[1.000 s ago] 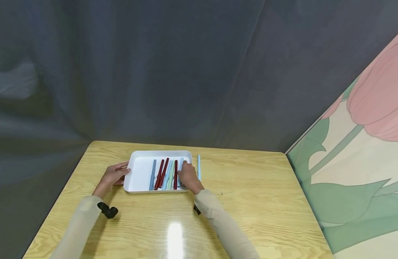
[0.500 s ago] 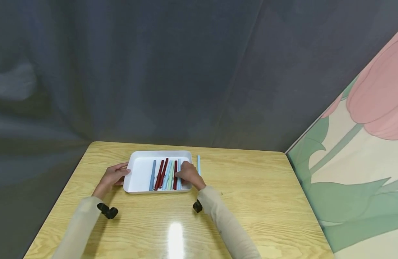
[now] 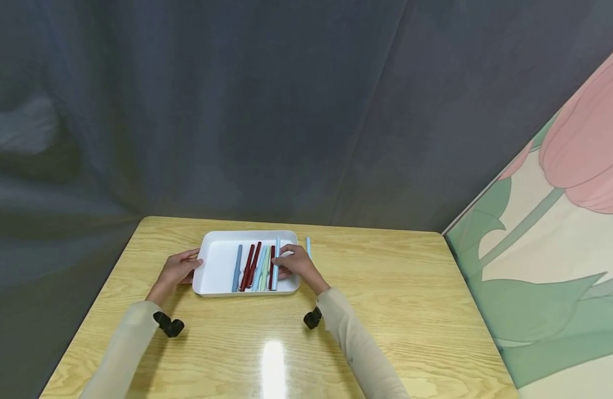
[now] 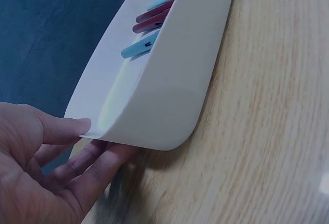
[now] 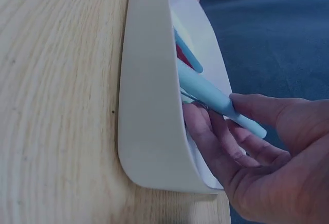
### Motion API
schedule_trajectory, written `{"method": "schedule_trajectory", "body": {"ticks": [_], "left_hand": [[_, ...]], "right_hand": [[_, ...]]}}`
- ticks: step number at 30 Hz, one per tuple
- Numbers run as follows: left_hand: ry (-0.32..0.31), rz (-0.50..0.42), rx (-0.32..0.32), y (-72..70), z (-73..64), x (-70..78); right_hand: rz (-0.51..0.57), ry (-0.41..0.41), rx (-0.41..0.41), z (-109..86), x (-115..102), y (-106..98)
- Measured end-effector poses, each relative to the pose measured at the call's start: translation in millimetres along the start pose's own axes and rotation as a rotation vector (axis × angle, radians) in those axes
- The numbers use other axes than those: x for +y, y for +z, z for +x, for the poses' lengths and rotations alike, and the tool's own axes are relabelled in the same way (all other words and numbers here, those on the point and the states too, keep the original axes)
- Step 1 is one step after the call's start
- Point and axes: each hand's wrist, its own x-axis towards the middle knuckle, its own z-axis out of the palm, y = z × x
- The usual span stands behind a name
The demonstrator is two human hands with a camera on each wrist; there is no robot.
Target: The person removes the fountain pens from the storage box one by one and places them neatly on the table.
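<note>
Around the white tray (image 3: 215, 266): wood-grain table (image 3: 396, 310) on every side, dark curtain (image 3: 266, 122) beyond its far edge, flower-patterned panel (image 3: 550, 266) well off to its right. One light-blue pen-like stick (image 3: 308, 247) rests on the table just outside the tray's right end, partly covered by the person's right hand (image 3: 298, 262). Tray's near wall stands in the way from the right wrist, hiding parts of the sticks behind it.

Inside the tray, left to right: grey-blue stick (image 3: 237, 268), two dark-red sticks (image 3: 251, 266) side by side, then a pale-blue stick (image 3: 258, 271), a pale-green stick (image 3: 264, 271) and a single dark-red stick (image 3: 272, 268).

Left hand (image 3: 176, 270) at the tray's left end: thumb over the rim, other fingers outside and under it, clamped on the wall between.

Right hand reaches over the tray's right end. Fingers curled, closed to the thickness of a light-blue stick (image 5: 208, 93), pinched. Held stick runs front to back in the tray's right part, right beside the single dark-red one; one end pokes out past the fingertips. Whether its lower end touches the tray floor, I cannot tell.
</note>
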Motion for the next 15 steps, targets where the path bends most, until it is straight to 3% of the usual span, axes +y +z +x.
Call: {"method": "schedule_trajectory", "body": {"ticks": [4,10,15], "left_hand": [[0.002,0.0,0.0,2.4,1.0,1.8],[-0.015,0.017,0.02,-2.1,-1.4,-2.3],[0.003,0.024,0.011,1.5,-0.3,-1.2]], "right_hand": [[0.089,0.02,-0.016,-1.7,-1.7,-2.7],[0.124,-0.001,-0.039,-1.5,-1.1,0.7],[0.138,-0.026,-0.014,-1.3,1.0,-3.0]]}}
